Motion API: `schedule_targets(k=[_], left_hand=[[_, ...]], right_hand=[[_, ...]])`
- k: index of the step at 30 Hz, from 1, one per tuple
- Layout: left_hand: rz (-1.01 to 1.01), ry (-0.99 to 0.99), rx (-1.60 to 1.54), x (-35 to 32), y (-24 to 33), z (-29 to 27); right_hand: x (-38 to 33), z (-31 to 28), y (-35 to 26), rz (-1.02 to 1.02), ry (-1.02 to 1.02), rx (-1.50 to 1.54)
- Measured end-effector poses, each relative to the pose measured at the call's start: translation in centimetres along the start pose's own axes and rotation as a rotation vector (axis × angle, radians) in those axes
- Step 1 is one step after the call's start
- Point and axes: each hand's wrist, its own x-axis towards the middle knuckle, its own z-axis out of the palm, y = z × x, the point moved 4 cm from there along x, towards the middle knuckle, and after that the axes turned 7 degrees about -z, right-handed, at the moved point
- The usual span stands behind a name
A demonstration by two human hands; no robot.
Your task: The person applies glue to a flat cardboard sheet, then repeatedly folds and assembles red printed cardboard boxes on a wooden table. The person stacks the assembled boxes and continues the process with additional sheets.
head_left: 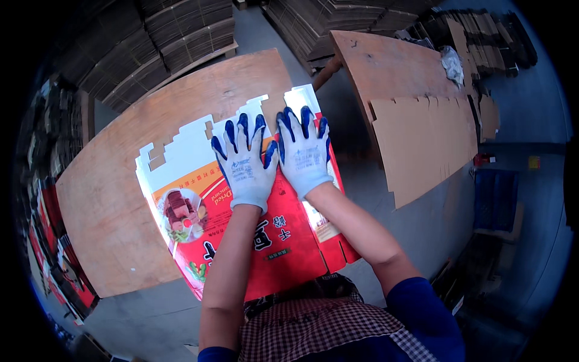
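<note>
A flat, unfolded printed carton blank (199, 181), red with white flaps and a food picture, lies on a wooden board table (102, 199). Both my hands wear white gloves with blue fingertips. My left hand (244, 160) presses palm-down on the middle of the blank, fingers spread. Beside it, thumbs almost touching, my right hand (303, 151) lies flat on the blank's right part. Neither hand grips anything.
A second wooden table (386, 63) at the right carries plain brown cardboard sheets (422, 142) and a crumpled cloth (452, 63). Stacks of flattened brown cartons (175, 33) stand behind. More red printed blanks (57, 259) are stacked at the left. A blue crate (497, 199) sits on the floor.
</note>
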Motion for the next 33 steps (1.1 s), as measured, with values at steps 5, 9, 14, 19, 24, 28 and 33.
schedule_targets(k=[5,9,14,19,24,28,33], left_hand=[[-0.018,-0.029,0.018,0.1,0.3,-1.0],[-0.016,0.014,-0.004,0.1,0.4,-1.2],[-0.001,0.094,-0.007,0.2,-0.2,-0.8],[0.028,0.153,-0.08,-0.1,-0.7,-1.1],[0.103,0.106,-0.588,-0.4,-0.1,-2.1],[0.134,0.102,-0.635,-3.7,-3.1,-4.7],[0.184,0.064,-0.152,-11.8,-8.6,-6.7]], right_hand=[[-8.5,-2.1,-1.2,-0.008,0.002,0.074],[-17.7,-3.7,-1.5,-0.039,-0.038,0.213],[-24.8,-2.9,8.4,0.298,0.106,0.714],[-22.6,5.8,22.7,0.715,-0.202,0.061],[-24.8,11.2,28.7,0.852,-0.48,-0.157],[-23.7,7.9,28.4,0.726,-0.518,0.041],[-21.9,-7.8,26.8,0.57,-0.202,-0.12]])
